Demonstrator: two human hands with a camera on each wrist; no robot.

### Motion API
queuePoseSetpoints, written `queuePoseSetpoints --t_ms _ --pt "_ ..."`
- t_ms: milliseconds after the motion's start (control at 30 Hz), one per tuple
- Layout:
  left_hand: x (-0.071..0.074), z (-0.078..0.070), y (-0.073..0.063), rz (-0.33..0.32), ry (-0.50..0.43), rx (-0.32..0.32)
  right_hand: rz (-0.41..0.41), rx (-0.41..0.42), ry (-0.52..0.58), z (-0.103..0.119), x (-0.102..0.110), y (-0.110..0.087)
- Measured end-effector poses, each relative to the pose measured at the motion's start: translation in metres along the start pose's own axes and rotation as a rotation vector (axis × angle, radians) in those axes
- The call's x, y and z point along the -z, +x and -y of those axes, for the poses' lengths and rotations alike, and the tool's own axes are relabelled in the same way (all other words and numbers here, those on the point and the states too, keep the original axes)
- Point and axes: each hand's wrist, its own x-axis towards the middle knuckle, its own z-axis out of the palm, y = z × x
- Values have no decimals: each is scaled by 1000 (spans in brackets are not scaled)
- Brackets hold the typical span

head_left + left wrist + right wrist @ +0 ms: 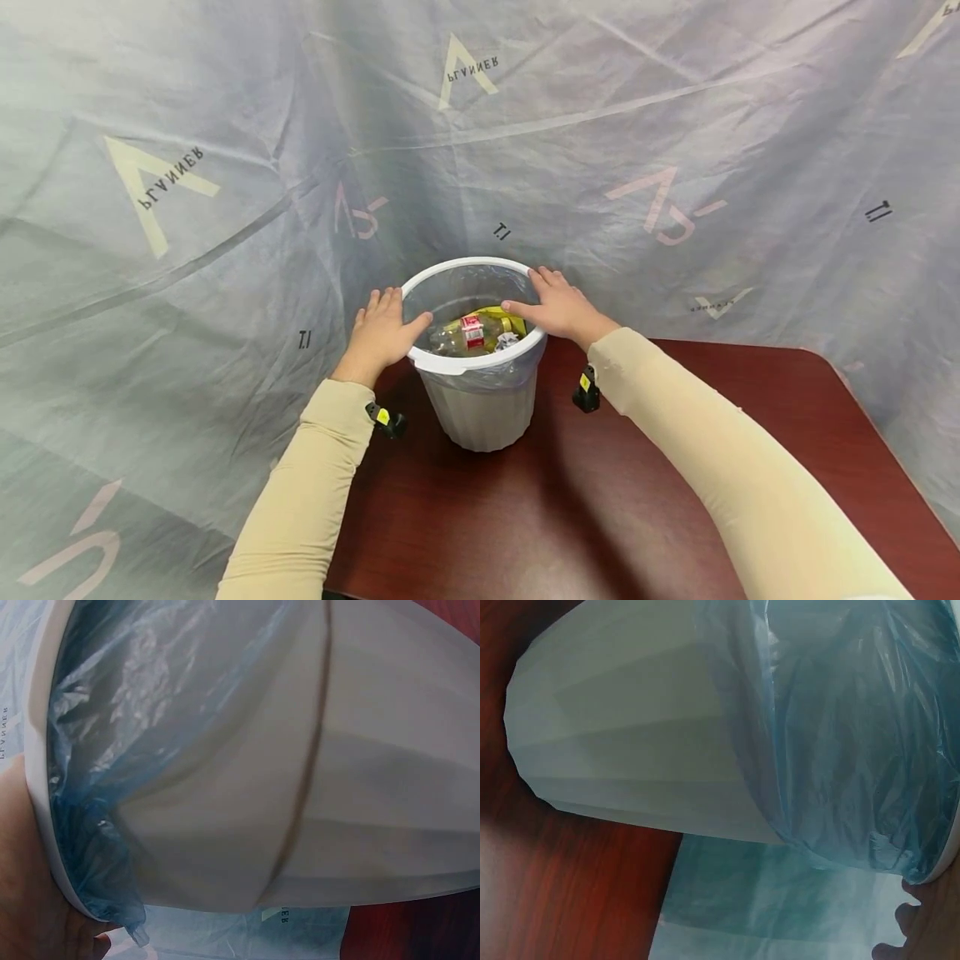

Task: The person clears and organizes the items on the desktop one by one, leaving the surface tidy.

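A pale waste bin point(480, 408) with a white rim ring point(461, 364) stands upright on the table. A thin bluish bag point(840, 750) lines it and hangs down outside below the rim. Inside lies a clear plastic bottle point(472, 331) with a red label, by crumpled paper point(507, 340) and something yellow point(534, 323). My left hand point(381, 332) rests on the rim's left side, its thumb over the opening. On the right side rests my right hand point(562, 307), thumb pointing inward and fingers spread along the outside.
The reddish-brown table point(645, 475) extends to the right and toward me. A grey printed cloth point(570, 150) hangs behind and to the left, close to the bin. Black wrist cameras point(587, 390) sit below both sleeves point(315, 483).
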Motion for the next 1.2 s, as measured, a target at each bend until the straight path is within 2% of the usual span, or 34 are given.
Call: queuePoseSetpoints --t_ms 167,300,433,633,833,1000,1200 --pt "0 -10 3 7 -9 -24 -11 -24 -26 -5 7 -8" --pt "-9 -31 12 6 -15 -61 -27 -51 -34 -22 19 -20" --pt "-24 -60 21 3 2 -94 -36 -73 -23 -49 31 -38" --pt "-49 -113 28 33 -2 -140 -50 -138 -26 -93 48 -74" --pt "-58 -153 34 70 9 -155 -64 -185 -43 -115 65 -99" --pt "-61 -166 36 95 3 -177 -67 -208 -48 -123 72 -109" --pt "-64 -167 40 95 34 -187 -76 -214 -36 -126 71 -110"
